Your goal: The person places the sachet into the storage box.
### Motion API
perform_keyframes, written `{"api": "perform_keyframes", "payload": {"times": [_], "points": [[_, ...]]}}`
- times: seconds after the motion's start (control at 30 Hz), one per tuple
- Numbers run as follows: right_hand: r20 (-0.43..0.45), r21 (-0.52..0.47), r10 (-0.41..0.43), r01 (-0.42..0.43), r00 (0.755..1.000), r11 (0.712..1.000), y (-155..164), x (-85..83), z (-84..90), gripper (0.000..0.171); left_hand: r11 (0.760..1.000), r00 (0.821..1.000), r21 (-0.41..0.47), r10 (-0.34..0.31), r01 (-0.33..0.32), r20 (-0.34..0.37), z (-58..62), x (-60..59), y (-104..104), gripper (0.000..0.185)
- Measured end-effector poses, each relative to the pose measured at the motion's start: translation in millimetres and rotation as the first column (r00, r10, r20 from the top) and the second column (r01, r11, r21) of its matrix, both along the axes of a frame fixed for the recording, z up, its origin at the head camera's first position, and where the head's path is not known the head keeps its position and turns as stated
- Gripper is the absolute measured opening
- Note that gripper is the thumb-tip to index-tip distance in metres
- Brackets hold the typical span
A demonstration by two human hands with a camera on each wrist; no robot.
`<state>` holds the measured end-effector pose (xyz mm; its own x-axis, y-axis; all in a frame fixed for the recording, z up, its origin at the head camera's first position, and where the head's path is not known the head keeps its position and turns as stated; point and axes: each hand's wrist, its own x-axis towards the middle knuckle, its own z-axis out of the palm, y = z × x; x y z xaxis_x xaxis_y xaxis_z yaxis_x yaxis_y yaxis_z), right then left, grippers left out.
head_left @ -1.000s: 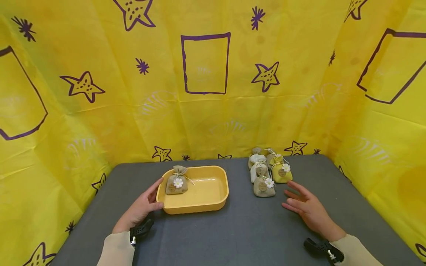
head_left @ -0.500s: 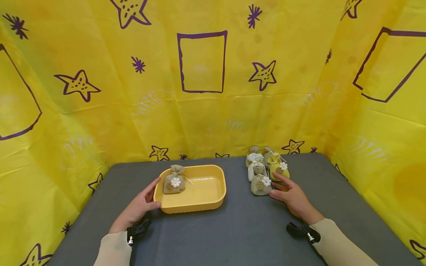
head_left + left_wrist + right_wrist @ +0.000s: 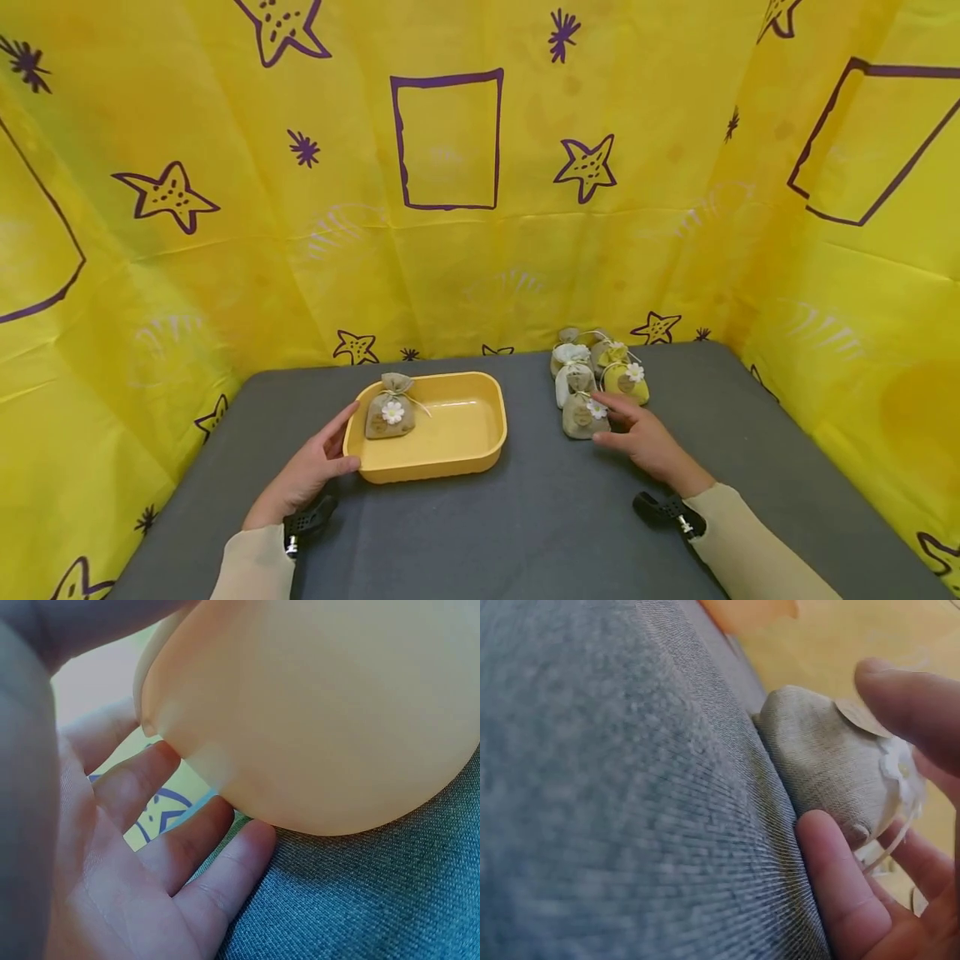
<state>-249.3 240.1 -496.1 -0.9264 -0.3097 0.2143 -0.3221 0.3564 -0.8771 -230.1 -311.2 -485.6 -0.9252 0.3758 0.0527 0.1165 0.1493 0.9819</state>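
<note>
My left hand [image 3: 312, 462] holds the left end of a yellow plastic tray [image 3: 468, 467], thumb at the near corner and fingers along the outer wall. In the left wrist view, fingertips [image 3: 251, 834] touch the tray's side [image 3: 315, 727]. Inside the tray, at its left, lies a beige fabric sachet [image 3: 390, 417] with a white flower. On the right, my right hand [image 3: 648, 442] reaches around the side of another beige sachet [image 3: 579, 418], the front one of a cluster. The right wrist view shows a finger at this sachet's [image 3: 817, 757] lower corner, with the thumb extended over its tag.
Behind the front sachet stand a white sachet [image 3: 564, 390], a yellow sachet [image 3: 628, 385] and more beige ones, close together. The grey cloth-covered table [image 3: 480, 542] is enclosed by yellow starfish-print curtains [image 3: 450, 275] at the back and sides.
My right hand has moved left from beside the cluster to the front beige sachet, its fingers now around its right side. The left hand stays on the tray. The view has shifted slightly.
</note>
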Motion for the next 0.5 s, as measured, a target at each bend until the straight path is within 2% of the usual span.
{"api": "perform_keyframes", "payload": {"times": [0.2,0.5], "points": [[-0.064,0.082,0.019,-0.014,0.998,0.997,-0.4,-2.0,1.6,0.059,1.0,1.0,-0.002,-0.002,0.002,0.012,-0.7,-1.3,0.6,0.086],[-0.057,0.005,0.005,-0.005,0.998,1.0,0.0,-4.1,-4.5,0.039,1.0,0.999,-0.025,0.011,-0.01,0.036,0.3,-1.3,0.9,0.087]]}}
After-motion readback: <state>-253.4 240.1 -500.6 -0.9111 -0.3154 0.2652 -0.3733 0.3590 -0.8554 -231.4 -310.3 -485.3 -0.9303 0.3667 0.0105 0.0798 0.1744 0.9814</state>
